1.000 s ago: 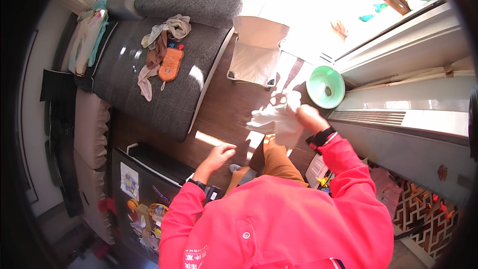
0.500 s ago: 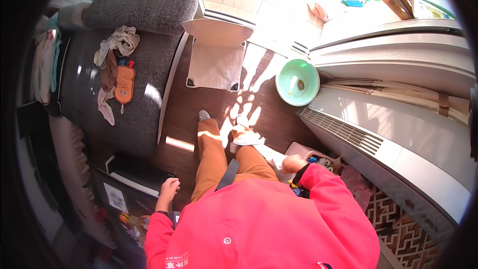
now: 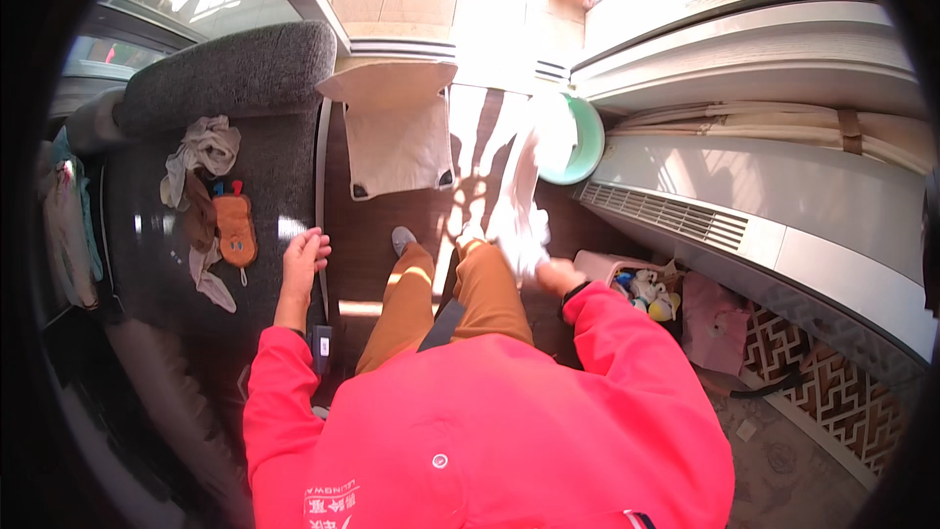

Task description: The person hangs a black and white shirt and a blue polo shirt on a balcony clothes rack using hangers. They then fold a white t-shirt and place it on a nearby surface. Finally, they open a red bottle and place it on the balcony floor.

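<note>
A long white cloth (image 3: 519, 211) trails from my right hand (image 3: 560, 277), whose fingers are closed on its near end. Blurred by motion, the cloth stretches forward, and its far end covers part of a mint-green bucket (image 3: 591, 142) from sight. I cannot tell whether cloth and bucket touch. My left hand (image 3: 305, 257) is beside the grey sofa's edge, fingers loosely bent and somewhat apart, with nothing in it. On the sofa (image 3: 147, 264) lie crumpled pale and brown clothes (image 3: 204, 152) and an orange animal-shaped pouch (image 3: 235, 230).
A beige fabric seat or bin (image 3: 399, 142) stands ahead by the glass door. To my right, a pink container (image 3: 607, 264) of small toys sits under a long white vented unit (image 3: 744, 206). A pink bag (image 3: 713, 323) stands beside it.
My right hand has swung the cloth from beside my leg out forward toward the bucket. My left hand has risen and moved forward to the sofa's edge. My view has shifted.
</note>
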`<state>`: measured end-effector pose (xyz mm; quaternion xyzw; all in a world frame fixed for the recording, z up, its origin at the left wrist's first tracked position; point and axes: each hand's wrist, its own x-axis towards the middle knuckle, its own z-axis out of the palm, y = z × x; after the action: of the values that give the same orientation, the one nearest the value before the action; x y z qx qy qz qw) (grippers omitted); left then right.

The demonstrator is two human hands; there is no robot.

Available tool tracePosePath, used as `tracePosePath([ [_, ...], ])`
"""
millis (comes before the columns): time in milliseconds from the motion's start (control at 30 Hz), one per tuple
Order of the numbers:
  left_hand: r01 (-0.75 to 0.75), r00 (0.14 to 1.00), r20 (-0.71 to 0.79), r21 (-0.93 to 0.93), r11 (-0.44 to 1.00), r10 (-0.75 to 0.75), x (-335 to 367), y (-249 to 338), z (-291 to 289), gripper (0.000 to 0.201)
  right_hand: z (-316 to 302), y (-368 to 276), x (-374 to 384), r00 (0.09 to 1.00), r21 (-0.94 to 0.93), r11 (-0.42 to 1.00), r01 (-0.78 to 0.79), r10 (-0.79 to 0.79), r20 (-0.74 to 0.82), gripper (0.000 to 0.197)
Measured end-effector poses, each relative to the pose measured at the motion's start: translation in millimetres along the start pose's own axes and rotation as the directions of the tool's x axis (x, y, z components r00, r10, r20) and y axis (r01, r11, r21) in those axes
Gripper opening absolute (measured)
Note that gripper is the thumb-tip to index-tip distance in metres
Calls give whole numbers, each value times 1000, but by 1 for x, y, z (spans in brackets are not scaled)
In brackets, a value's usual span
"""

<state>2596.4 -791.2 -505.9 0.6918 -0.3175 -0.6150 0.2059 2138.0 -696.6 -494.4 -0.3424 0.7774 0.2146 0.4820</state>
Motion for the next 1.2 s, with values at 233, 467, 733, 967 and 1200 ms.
tracePosePath([
  [233,239,930,193,329,913,-313,-4,-7,-11,30,-39,-48,17,839,-57,841,539,-541,-54,24],
  [467,199,974,56,235,952,-217,18,8,-37,40,-76,-184,-58,584,767,415,490,-809,64,26],
  [733,55,990,-64,-633,772,-123,25,27,-20,103,-178,-175,-138,409,733,132,668,-887,-213,43],
  [967,-305,907,-165,-893,332,389,26,106,-12,88,-193,-153,-34,546,967,201,157,-834,85,45],
  [1200,-281,957,-244,-917,284,159,-29,124,-47,47,-167,-175,24,517,986,166,-35,-841,160,39],
])
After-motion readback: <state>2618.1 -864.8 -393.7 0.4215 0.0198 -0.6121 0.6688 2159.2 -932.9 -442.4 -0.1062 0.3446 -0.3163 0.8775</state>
